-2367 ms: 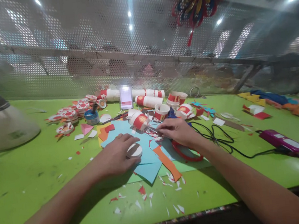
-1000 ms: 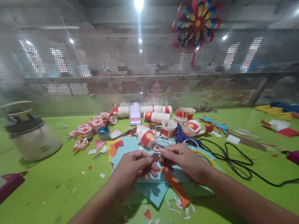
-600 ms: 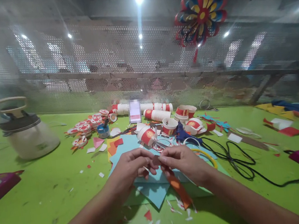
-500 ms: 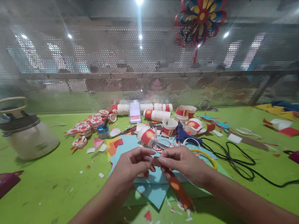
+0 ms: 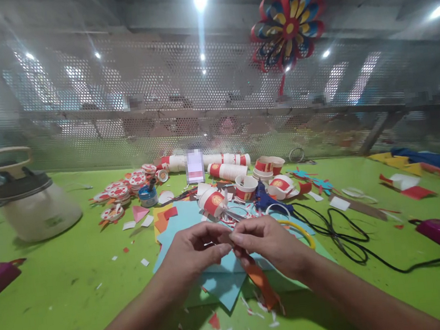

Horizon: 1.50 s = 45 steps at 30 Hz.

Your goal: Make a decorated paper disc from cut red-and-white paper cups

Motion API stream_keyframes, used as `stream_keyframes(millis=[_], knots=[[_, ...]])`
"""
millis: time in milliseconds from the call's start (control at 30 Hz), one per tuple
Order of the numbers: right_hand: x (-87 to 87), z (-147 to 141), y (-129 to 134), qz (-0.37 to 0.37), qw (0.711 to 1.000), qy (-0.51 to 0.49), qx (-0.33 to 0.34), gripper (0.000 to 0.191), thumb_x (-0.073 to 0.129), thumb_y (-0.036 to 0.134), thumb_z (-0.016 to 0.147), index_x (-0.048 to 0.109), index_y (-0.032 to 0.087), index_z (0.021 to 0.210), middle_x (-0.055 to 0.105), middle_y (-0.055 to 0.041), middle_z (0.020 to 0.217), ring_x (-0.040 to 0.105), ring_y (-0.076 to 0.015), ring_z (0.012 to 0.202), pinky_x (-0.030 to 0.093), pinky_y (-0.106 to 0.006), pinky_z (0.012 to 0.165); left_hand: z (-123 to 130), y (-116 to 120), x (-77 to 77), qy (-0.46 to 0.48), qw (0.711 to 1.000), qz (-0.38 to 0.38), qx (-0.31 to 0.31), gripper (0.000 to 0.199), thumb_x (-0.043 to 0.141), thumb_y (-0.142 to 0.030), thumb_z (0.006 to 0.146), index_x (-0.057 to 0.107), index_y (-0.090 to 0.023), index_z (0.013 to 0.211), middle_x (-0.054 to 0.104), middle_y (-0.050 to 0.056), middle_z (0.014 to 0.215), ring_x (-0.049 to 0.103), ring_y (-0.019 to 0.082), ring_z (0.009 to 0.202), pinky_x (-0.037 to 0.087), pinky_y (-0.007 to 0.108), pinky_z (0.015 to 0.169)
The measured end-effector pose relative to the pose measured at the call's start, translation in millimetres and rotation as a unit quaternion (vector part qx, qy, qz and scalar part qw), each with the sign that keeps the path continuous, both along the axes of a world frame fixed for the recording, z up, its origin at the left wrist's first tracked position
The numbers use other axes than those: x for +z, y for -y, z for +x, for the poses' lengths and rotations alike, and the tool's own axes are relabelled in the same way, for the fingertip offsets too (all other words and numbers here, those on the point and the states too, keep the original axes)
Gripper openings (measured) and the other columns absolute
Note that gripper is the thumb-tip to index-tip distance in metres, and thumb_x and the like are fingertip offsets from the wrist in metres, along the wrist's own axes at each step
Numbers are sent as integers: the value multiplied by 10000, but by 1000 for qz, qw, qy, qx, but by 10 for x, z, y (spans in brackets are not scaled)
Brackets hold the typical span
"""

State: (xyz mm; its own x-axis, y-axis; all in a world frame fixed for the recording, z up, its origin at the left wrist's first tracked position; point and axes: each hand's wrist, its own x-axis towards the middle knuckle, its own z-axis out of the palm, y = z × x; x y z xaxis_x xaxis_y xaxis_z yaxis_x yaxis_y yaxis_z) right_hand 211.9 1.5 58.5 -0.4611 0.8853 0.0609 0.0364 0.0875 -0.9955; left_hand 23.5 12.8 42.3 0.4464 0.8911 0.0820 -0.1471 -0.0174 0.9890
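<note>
Left hand [image 5: 192,250]: thumb and forefinger curl in narrowly around the near end of the brown piece; whether they grip it or only touch it, I cannot tell.
Right hand [image 5: 272,241]: thumb and forefinger pinched together on the brown piece, the fingertips just beside those of the left.
Brown piece [image 5: 225,237]: small, between the two sets of fingertips, mostly hidden by them.
Orange strip [image 5: 262,284]: just below the right fingers, slanting toward the body.
Blue paper [image 5: 223,289]: underneath both hands, one corner pointing toward the body.
Scissors [image 5: 233,215]: just beyond the fingertips, partly covered.
Paper cup [image 5: 212,202]: tipped over, beyond the left fingers, near the scissors.
Glue gun [image 5: 267,199]: beyond the right fingers.
Yellow ring [image 5: 306,234]: just right of the right hand.
Black cord [image 5: 333,237]: looped, farther right of the fingers.
Blue jar [image 5: 148,196]: beyond and left of the left fingers.
Scraps [image 5: 214,321]: scattered nearer the body than the fingers.
</note>
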Motion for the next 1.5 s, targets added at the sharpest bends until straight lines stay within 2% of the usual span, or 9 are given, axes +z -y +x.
stream_keyframes(millis=[200,400,667,933,1100,1267,1367,1500], knots=[[22,4,7,-2,1000,-13,-3,310,643,390,823,591,133,658,578,6,603,526,-87,510,406,-229,531,6,-2,-38,15,1000,22,2,287,789,-247,670,694,-167,929,687,25,817,625,158,772,481,279,738],[11,11,6,-11,1000,-24,-5,310,652,388,820,601,127,661,578,2,601,525,-87,500,403,-233,524,11,32,27,23,1000,17,-3,249,776,-225,677,696,-163,905,692,19,765,629,153,732,488,281,722],[-24,29,-34,-31,996,-71,-38,289,645,387,836,642,121,722,584,-5,625,523,-86,503,391,-235,517,17,77,124,9,999,23,35,197,789,-202,648,698,-168,819,644,-5,719,560,117,667,466,250,677],[-19,46,-17,-18,998,-58,-14,253,680,351,802,630,130,690,573,0,608,505,-97,529,395,-250,540,17,52,75,19,999,33,23,199,782,-210,670,686,-180,842,640,-7,729,562,121,691,460,240,660],[10,26,16,-20,999,-34,-24,247,698,353,780,627,132,695,574,9,593,508,-90,511,393,-236,527,25,52,63,13,999,23,18,199,780,-201,672,679,-175,841,644,-9,732,567,116,700,456,235,670],[38,0,24,-20,999,-21,-37,285,705,400,762,614,144,675,570,13,582,506,-93,507,405,-241,528,22,41,21,25,1000,-10,3,353,786,-224,650,652,-188,975,642,0,763,582,133,708,452,249,655],[44,-4,20,-22,999,-16,-38,291,703,410,757,611,148,671,572,11,580,511,-97,511,410,-245,531,14,45,23,29,999,-27,4,388,740,-174,636,645,-188,1011,649,18,788,582,145,694,442,245,603],[44,-9,24,-23,999,-8,-40,290,704,408,750,615,145,665,571,9,579,509,-97,507,405,-250,530,7,80,65,68,997,-38,-5,306,604,-114,591,682,-155,884,637,31,741,562,152,684,435,240,573]])
